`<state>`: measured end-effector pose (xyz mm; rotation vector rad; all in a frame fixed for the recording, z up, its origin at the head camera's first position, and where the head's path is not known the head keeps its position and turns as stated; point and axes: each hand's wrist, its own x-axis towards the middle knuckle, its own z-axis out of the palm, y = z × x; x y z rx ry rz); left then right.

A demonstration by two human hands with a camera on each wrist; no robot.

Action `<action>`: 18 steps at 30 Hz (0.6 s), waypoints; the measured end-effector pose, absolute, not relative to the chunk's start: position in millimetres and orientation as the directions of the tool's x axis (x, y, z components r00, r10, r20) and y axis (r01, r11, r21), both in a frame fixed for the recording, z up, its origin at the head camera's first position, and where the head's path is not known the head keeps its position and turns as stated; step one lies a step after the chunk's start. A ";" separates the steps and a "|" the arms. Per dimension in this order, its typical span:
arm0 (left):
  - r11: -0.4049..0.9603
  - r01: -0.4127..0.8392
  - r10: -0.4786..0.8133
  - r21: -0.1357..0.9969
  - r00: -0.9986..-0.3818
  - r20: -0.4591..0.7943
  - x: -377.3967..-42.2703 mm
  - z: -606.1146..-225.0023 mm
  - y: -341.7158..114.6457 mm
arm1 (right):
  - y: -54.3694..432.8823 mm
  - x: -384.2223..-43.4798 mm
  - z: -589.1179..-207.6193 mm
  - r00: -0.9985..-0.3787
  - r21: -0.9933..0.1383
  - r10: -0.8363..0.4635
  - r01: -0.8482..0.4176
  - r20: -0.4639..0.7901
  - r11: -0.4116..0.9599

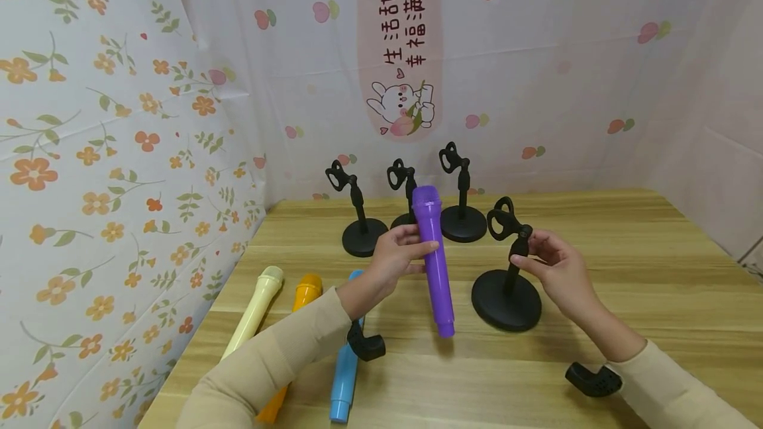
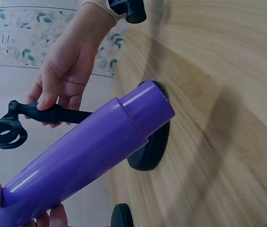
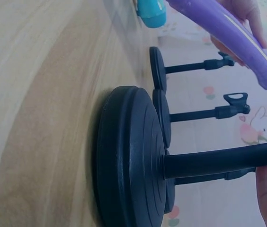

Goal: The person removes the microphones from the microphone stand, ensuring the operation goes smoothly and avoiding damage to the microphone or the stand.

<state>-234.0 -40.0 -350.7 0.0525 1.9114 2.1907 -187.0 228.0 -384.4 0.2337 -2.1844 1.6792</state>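
Observation:
A purple toy microphone is held up off the table by my left hand, thumb across its front and fingers behind. In the left wrist view the purple microphone slants with its narrow tail end toward the stand. My right hand grips the upper post of a black microphone stand, just below its clip. That clip holds nothing. The stand's round base is on the table. A gap separates the microphone from the stand in the head view.
Three more black stands stand at the back of the wooden table. Yellow, orange and blue microphones lie at the left, partly under my left sleeve. A patterned cloth hangs behind the table.

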 end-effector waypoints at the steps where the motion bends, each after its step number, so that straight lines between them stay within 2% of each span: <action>1: -0.119 -0.156 0.197 0.981 -0.972 -0.131 -233.6 -351.0 -40.5 | 228.2 -187.4 -383.4 -0.916 -0.896 0.097 -0.353 0.389 0.268; 14: -0.086 -0.201 0.184 0.976 -0.966 -0.183 -226.5 -363.7 -47.8 | 234.0 -195.0 -373.2 -0.921 -0.924 0.118 -0.354 0.371 0.141; 18: -0.054 -0.209 0.174 0.977 -0.965 -0.197 -224.0 -367.8 -49.7 | 236.9 -198.5 -369.5 -0.914 -0.911 0.132 -0.349 0.383 0.222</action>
